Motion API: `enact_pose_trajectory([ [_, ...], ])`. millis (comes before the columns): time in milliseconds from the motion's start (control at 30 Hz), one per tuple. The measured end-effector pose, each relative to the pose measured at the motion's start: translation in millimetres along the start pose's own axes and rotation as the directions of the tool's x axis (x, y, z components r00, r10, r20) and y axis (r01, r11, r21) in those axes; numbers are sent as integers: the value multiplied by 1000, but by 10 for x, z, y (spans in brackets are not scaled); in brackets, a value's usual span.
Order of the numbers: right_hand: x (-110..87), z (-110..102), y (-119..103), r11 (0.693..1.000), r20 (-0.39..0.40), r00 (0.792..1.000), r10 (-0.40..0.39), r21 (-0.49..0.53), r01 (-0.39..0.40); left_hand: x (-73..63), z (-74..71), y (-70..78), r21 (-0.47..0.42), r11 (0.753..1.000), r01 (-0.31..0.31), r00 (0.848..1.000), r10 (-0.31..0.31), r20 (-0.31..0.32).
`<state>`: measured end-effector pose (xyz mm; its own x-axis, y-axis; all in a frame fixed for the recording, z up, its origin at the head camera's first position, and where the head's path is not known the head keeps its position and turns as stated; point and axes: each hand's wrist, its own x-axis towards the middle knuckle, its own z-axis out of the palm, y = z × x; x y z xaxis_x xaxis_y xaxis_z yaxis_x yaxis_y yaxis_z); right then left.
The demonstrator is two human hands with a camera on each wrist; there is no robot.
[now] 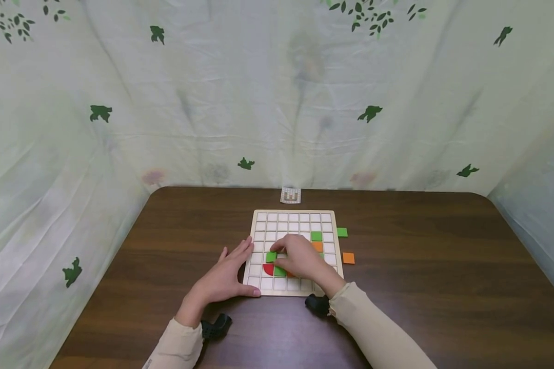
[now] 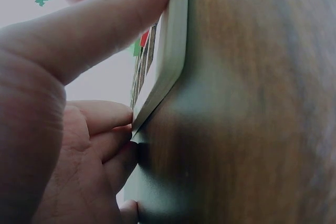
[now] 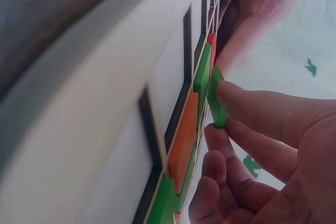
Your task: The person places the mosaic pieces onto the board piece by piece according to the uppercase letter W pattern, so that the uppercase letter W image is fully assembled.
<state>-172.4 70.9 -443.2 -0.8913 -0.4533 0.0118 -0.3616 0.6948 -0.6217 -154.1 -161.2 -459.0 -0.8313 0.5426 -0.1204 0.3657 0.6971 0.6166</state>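
Note:
A square grid board point(image 1: 294, 215) with a pale wooden frame lies on the table. My left hand point(image 1: 226, 277) rests at its near left corner, thumb on the front edge and fingers spread along the left side. In the right wrist view, the right hand point(image 3: 278, 156) pinches a thin green tile point(image 3: 216, 98) between thumb and finger, tilted close over the grid. Beneath it sit a red rounded piece point(image 1: 268, 269), another green tile point(image 1: 280, 271) and an orange piece point(image 3: 184, 142). The right hand partly covers the pieces in the middle of the board.
A green tile point(image 1: 316, 236) and an orange tile point(image 1: 317, 246) lie in the grid's right part. Outside the right edge are a loose green tile point(image 1: 342, 232) and an orange tile point(image 1: 348, 258). Behind the board, a small patterned card point(image 1: 290, 195) lies at the brown table's point(image 1: 424, 246) far edge.

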Motion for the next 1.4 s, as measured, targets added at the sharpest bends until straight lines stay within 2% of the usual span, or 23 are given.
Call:
enact_pose_trajectory([
  [733,80,57,-47,997,13,1000,-11,-77,12,3,13,-10,12,1000,4,1000,-4,-4],
  [867,60,38,-46,998,10,1000,8,-55,-8,4,13,-12,10,1000,-3,1000,3,-9],
  [1067,-28,-40,12,999,-28,1000,-3,38,4,-1,23,-21,-2,1000,-13,1000,13,-14],
  [1233,-166,-141,107,995,-59,998,25,101,-19,-4,24,-22,-1,1000,-7,1000,7,-11],
  [1400,-322,-281,227,992,-101,993,59,116,-47,1,21,-16,2,1000,0,1000,0,-9],
])
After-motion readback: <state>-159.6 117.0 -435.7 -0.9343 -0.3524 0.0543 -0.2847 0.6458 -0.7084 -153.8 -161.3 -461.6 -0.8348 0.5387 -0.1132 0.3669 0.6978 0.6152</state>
